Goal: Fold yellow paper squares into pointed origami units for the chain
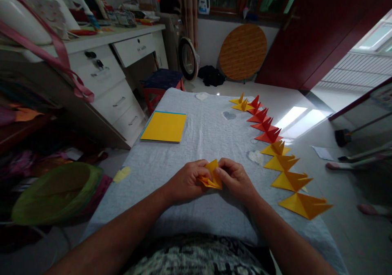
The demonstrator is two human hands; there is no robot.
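Both my hands meet over the near middle of a table covered in a light grey cloth [190,144]. Between them is a small folded piece of yellow-orange paper [212,175]. My left hand [186,181] pinches its left side with curled fingers. My right hand [234,177] pinches its right side the same way. A stack of square yellow paper sheets [164,126] lies flat at the far left of the cloth. Along the right edge runs a curved row of several finished folded paper pieces, yellow ones [290,181] nearest me, red ones [266,126] further off.
A white desk with drawers [122,87] stands to the left, cluttered on top. A green-lined bin [55,191] sits low at left. A round wooden board [243,52] leans on the far wall. Another person's feet [372,209] show at the right edge.
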